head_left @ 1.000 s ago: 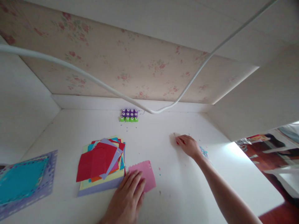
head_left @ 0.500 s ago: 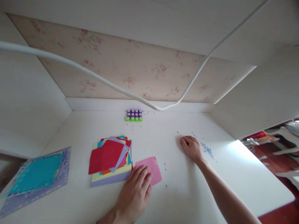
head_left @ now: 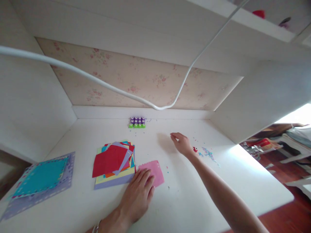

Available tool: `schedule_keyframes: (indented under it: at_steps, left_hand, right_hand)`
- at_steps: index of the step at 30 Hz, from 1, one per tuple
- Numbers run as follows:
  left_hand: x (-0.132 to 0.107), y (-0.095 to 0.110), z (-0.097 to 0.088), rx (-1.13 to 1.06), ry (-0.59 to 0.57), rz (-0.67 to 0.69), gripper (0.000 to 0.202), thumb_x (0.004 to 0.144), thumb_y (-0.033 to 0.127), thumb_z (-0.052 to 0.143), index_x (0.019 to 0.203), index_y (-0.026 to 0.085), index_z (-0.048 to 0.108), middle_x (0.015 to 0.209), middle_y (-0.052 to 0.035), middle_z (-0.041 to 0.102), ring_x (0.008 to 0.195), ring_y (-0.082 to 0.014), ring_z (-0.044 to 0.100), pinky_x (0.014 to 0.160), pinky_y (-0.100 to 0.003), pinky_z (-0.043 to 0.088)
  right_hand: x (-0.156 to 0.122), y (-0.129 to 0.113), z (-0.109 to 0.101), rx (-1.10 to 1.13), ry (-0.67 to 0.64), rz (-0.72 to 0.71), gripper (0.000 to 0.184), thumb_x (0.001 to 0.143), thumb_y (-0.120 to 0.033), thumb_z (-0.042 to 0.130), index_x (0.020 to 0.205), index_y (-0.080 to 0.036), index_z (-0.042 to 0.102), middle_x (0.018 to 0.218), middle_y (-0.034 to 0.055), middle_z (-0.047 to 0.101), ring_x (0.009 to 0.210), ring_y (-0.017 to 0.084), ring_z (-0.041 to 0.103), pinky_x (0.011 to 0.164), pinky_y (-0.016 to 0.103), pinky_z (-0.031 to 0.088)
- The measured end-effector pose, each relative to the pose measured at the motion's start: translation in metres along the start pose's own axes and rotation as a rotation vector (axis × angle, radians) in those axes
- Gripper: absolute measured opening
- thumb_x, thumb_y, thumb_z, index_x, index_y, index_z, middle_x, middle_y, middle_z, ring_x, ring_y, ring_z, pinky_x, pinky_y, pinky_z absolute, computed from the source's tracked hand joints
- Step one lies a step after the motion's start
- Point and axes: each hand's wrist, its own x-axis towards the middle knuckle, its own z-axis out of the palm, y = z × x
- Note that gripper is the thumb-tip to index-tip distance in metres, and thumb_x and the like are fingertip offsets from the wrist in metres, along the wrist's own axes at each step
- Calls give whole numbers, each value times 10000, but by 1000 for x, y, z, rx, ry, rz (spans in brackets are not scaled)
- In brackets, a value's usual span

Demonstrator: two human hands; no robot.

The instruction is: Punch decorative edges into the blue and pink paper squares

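Note:
My left hand lies flat, its fingers spread a little over the lower left of a pink paper square. That square has a notched left edge and small punched holes near its upper right corner. My right hand hovers above the white table, thumb and fingertips drawn together, with nothing visible between them. Just behind its wrist a small red craft punch stands on the table, partly covered by the forearm. At the back are several purple and green craft punches in tight rows.
Left of the pink square is a pile of coloured paper, red on top. Farther left lie punched blue and lilac sheets. Paper bits are scattered at the right. A white cable hangs across the view.
My right hand has come off the red craft punch, leaving it on the table, and moved left and up. My left hand stays on the pink paper. The camera view has shifted.

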Motion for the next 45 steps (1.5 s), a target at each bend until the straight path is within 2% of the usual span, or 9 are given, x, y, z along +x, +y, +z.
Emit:
schedule_keyframes:
  at_steps: [3, 7, 12, 20, 24, 28, 32, 40, 45]
  left_hand:
    - [-2, -2, 1, 14, 0, 25, 356, 908, 203, 496, 1259, 190, 554, 1311, -97, 583, 1242, -257, 527, 1055, -479, 450]
    - [-3, -3, 3, 33, 36, 39, 367, 885, 194, 529, 1252, 184, 558, 1297, -101, 593, 1220, -258, 547, 1038, -458, 476]
    - [-2, -5, 5, 16, 88, 31, 346, 875, 189, 546, 1219, 194, 580, 1252, -103, 617, 1168, -257, 585, 994, -443, 516]
    - [-4, -4, 6, 2, 75, 37, 325, 889, 201, 529, 1208, 195, 595, 1248, -103, 608, 1169, -268, 570, 1004, -471, 490]
    - [5, -6, -4, -12, 95, 26, 308, 919, 193, 478, 1197, 209, 608, 1246, -94, 596, 1168, -254, 546, 1005, -451, 466]
    - [23, -12, -12, 29, 93, -135, 333, 918, 285, 515, 1226, 177, 581, 1229, -113, 592, 1130, -273, 536, 986, -467, 433]
    - [39, -20, -13, 72, 37, -206, 386, 835, 389, 644, 1144, 160, 613, 1100, -125, 618, 1081, -309, 536, 966, -487, 388]
    - [62, -50, -2, -142, -77, -245, 358, 728, 420, 750, 1006, 212, 666, 942, -62, 659, 962, -256, 585, 886, -382, 408]
    - [68, -56, -2, -403, -32, -334, 114, 844, 315, 617, 853, 206, 649, 850, -17, 677, 819, -179, 625, 763, -281, 438]
  right_hand:
    - [37, -34, 43, 110, -193, -47, 337, 916, -238, 443, 1191, -234, 638, 1135, 65, 679, 909, 185, 661, 856, 328, 505]
    - [87, -69, 96, 120, -240, -114, 467, 842, -135, 515, 1303, -198, 561, 1321, 89, 582, 1098, 215, 597, 973, 345, 447]
    - [118, -85, 121, 96, -258, -140, 435, 837, -48, 476, 1233, -170, 609, 1321, 100, 579, 1164, 242, 549, 1026, 370, 385]
    - [75, -76, 95, 147, -179, -69, 248, 893, -148, 501, 1087, -182, 652, 1134, 103, 636, 1042, 220, 591, 941, 339, 430]
    - [18, -63, 69, 237, -79, 7, 230, 934, -254, 475, 1116, -199, 605, 1096, 99, 634, 951, 190, 630, 848, 321, 494]
    - [-48, -52, 49, 611, 20, 106, 185, 889, -312, 559, 1025, -201, 617, 1047, 84, 635, 869, 185, 673, 748, 310, 542]
    - [-89, -52, 37, 649, 40, 107, 186, 864, -331, 600, 990, -209, 663, 1080, 94, 648, 944, 206, 658, 812, 341, 545]
    - [-94, -54, 38, 616, -13, 168, 241, 865, -358, 599, 1061, -242, 679, 1055, 76, 704, 932, 230, 670, 855, 406, 549]
    - [-91, -49, 41, 664, -15, 282, 269, 854, -382, 617, 1075, -239, 673, 1035, 85, 711, 864, 231, 682, 701, 358, 580]
